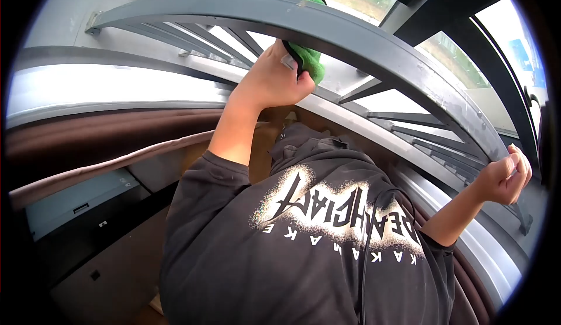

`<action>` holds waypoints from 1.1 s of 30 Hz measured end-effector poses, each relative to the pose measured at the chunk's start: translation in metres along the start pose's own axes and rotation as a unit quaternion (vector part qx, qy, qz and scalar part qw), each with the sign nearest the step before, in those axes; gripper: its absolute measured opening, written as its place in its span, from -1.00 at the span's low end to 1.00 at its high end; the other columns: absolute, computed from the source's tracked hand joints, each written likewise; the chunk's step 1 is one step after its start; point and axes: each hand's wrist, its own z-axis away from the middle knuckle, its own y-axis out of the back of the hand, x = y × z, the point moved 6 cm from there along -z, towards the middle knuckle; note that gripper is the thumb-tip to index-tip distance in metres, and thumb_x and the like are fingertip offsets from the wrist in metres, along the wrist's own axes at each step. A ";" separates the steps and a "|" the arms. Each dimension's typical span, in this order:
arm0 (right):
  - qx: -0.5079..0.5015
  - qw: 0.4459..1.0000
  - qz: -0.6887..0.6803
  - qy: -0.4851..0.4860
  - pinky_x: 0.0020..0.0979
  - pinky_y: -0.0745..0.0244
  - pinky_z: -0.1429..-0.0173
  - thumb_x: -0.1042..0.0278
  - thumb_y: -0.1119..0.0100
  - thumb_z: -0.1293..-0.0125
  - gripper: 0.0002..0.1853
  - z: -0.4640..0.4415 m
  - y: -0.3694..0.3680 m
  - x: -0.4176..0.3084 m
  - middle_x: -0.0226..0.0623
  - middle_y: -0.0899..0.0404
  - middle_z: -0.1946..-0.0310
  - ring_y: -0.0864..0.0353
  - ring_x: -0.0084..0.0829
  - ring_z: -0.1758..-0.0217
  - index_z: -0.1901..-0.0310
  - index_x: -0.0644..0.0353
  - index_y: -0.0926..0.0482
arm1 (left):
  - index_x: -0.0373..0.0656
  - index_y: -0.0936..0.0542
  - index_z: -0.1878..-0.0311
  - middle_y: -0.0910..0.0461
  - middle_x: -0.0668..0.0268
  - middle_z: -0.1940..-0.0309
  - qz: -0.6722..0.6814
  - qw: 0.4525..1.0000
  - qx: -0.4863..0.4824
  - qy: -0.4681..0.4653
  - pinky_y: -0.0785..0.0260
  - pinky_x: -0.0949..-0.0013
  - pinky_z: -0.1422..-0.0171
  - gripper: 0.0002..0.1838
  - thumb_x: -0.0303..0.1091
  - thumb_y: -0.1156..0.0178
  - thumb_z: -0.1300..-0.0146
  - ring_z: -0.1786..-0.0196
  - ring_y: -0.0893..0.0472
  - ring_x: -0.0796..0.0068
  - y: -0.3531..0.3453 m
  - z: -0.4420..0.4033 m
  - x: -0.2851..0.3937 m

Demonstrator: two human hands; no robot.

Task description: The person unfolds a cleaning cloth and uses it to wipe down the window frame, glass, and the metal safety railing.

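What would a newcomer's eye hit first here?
Probably the bright green cloth in the left hand, upper centre, against the curved grey rail that sweeps across the top and down the right. Next, the black shirt filling the lower middle, its pale lettering upside down. The right hand sits by the rail at far right, fingers curled.

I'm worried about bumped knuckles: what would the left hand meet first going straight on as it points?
Probably the curved grey rail, ahead of the left hand and its green cloth; depth is unclear, so it might pass beneath.
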 end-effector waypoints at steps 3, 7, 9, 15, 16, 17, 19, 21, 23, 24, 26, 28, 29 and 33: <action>0.003 1.000 -0.019 -0.005 -0.47 -0.57 0.35 0.62 -0.03 -0.09 -0.87 0.005 -0.001 0.003 -0.18 -0.63 0.53 -0.62 -0.39 0.48 0.52 0.40 -0.56 | -0.31 -0.47 0.07 -0.56 0.21 0.14 0.120 0.985 -0.058 0.112 -0.40 0.41 -0.01 -0.62 -0.43 -0.19 0.01 0.15 -0.55 0.42 -0.007 -0.005 -0.015; -0.002 1.000 -0.024 -0.004 -0.49 -0.55 0.34 0.62 -0.04 -0.09 -0.87 0.003 -0.002 0.001 -0.20 -0.63 0.54 -0.62 -0.41 0.47 0.53 0.38 -0.57 | -0.30 -0.42 -0.04 -0.55 0.17 0.09 -0.026 0.994 -0.104 -0.010 -0.30 0.34 -0.22 -0.52 -0.43 -0.17 0.03 -0.10 -0.48 0.29 0.015 -0.005 0.000; -0.004 1.000 -0.025 0.000 -0.50 -0.54 0.34 0.62 -0.05 -0.08 -0.88 0.003 -0.003 0.001 -0.20 -0.64 0.54 -0.62 -0.42 0.47 0.52 0.38 -0.58 | -0.24 -0.45 -0.05 -0.55 0.09 0.07 -0.108 0.986 -0.123 -0.010 -0.31 0.25 -0.22 -0.53 -0.38 -0.16 0.01 -0.10 -0.48 0.12 0.019 -0.005 -0.004; 0.000 0.999 -0.050 0.014 -0.51 -0.55 0.31 0.62 -0.08 -0.06 -0.91 0.008 -0.004 0.004 -0.20 -0.65 0.52 -0.62 -0.42 0.46 0.50 0.37 -0.59 | -0.13 -0.53 -0.01 -0.57 0.11 0.01 -0.214 0.969 -0.123 0.018 -0.34 0.12 -0.18 -0.53 -0.21 -0.34 -0.01 -0.07 -0.49 -0.05 0.022 -0.017 -0.020; -0.001 0.999 -0.048 0.017 -0.51 -0.55 0.30 0.62 -0.09 -0.06 -0.91 0.009 -0.003 0.003 -0.20 -0.65 0.52 -0.62 -0.42 0.46 0.50 0.36 -0.59 | -0.13 -0.54 0.01 -0.58 0.12 0.05 -0.204 0.974 -0.100 -0.024 -0.37 0.12 -0.14 -0.54 -0.23 -0.36 0.01 -0.03 -0.51 -0.03 0.023 -0.019 -0.014; -0.003 0.999 -0.047 0.017 -0.51 -0.55 0.30 0.62 -0.09 -0.06 -0.91 0.009 -0.003 0.003 -0.20 -0.65 0.52 -0.62 -0.42 0.45 0.49 0.36 -0.59 | -0.13 -0.54 0.03 -0.59 0.14 0.10 -0.193 0.976 -0.076 -0.066 -0.39 0.12 -0.09 -0.54 -0.24 -0.38 0.04 0.00 -0.53 -0.01 0.023 -0.019 -0.009; -0.006 0.999 -0.049 0.012 -0.50 -0.54 0.28 0.62 -0.09 -0.06 -0.92 0.010 -0.003 0.004 -0.21 -0.65 0.51 -0.62 -0.41 0.45 0.48 0.36 -0.59 | -0.10 -0.59 0.09 -0.62 0.16 0.16 -0.164 0.980 -0.022 -0.113 -0.45 0.16 0.01 -0.56 -0.27 -0.43 0.10 0.07 -0.58 0.02 0.024 -0.020 -0.003; -0.008 0.999 -0.050 0.007 -0.50 -0.54 0.28 0.61 -0.10 -0.07 -0.93 0.010 -0.002 0.004 -0.21 -0.65 0.51 -0.62 -0.40 0.44 0.48 0.36 -0.59 | -0.13 -0.58 0.10 -0.63 0.18 0.19 -0.079 0.989 -0.007 -0.127 -0.47 0.19 0.06 -0.57 -0.33 -0.44 0.11 0.12 -0.61 0.08 0.015 -0.021 -0.006; -0.010 0.999 -0.047 0.008 -0.50 -0.54 0.28 0.61 -0.10 -0.07 -0.93 0.012 -0.002 0.004 -0.21 -0.65 0.52 -0.62 -0.40 0.44 0.47 0.36 -0.59 | -0.21 -0.56 0.10 -0.64 0.13 0.21 0.061 0.997 -0.045 -0.029 -0.48 0.28 0.11 -0.62 -0.42 -0.38 0.03 0.22 -0.65 0.18 -0.002 -0.020 -0.015; -0.012 0.999 -0.044 0.012 -0.50 -0.54 0.28 0.61 -0.11 -0.08 -0.93 0.012 -0.002 0.004 -0.21 -0.65 0.52 -0.62 -0.40 0.44 0.47 0.36 -0.59 | -0.23 -0.54 0.09 -0.64 0.15 0.24 0.100 0.994 0.015 -0.052 -0.48 0.29 0.12 -0.60 -0.45 -0.39 0.06 0.23 -0.65 0.22 -0.007 -0.019 -0.015; -0.013 0.999 -0.039 0.018 -0.49 -0.54 0.28 0.61 -0.11 -0.08 -0.93 0.010 -0.002 0.002 -0.21 -0.65 0.52 -0.61 -0.40 0.44 0.47 0.36 -0.59 | -0.26 -0.51 0.07 -0.64 0.19 0.30 0.178 0.970 0.134 -0.096 -0.49 0.30 0.14 -0.55 -0.50 -0.41 0.10 0.24 -0.65 0.30 -0.019 -0.016 -0.023; -0.012 0.999 -0.037 0.023 -0.49 -0.54 0.27 0.61 -0.11 -0.09 -0.93 0.010 -0.001 0.002 -0.21 -0.65 0.52 -0.61 -0.40 0.44 0.47 0.36 -0.59 | -0.27 -0.51 0.13 -0.62 0.19 0.34 0.139 0.959 0.204 -0.141 -0.46 0.37 0.20 -0.65 -0.53 -0.37 0.02 0.30 -0.63 0.35 -0.027 -0.019 -0.020; -0.011 0.999 -0.037 0.024 -0.49 -0.54 0.27 0.61 -0.11 -0.09 -0.93 0.011 0.000 0.003 -0.22 -0.65 0.52 -0.61 -0.40 0.44 0.47 0.37 -0.59 | -0.27 -0.51 0.14 -0.62 0.19 0.34 0.149 0.951 0.227 -0.149 -0.45 0.38 0.21 -0.67 -0.53 -0.35 0.00 0.31 -0.63 0.36 -0.034 -0.021 -0.021; -0.010 0.999 -0.039 0.032 -0.49 -0.54 0.28 0.63 -0.09 -0.07 -0.92 0.010 0.001 0.003 -0.21 -0.64 0.52 -0.61 -0.40 0.45 0.48 0.38 -0.58 | -0.27 -0.49 0.20 -0.59 0.29 0.38 0.160 0.945 0.268 -0.099 -0.40 0.45 0.24 -0.78 -0.54 -0.29 -0.09 0.34 -0.57 0.48 -0.038 -0.021 -0.019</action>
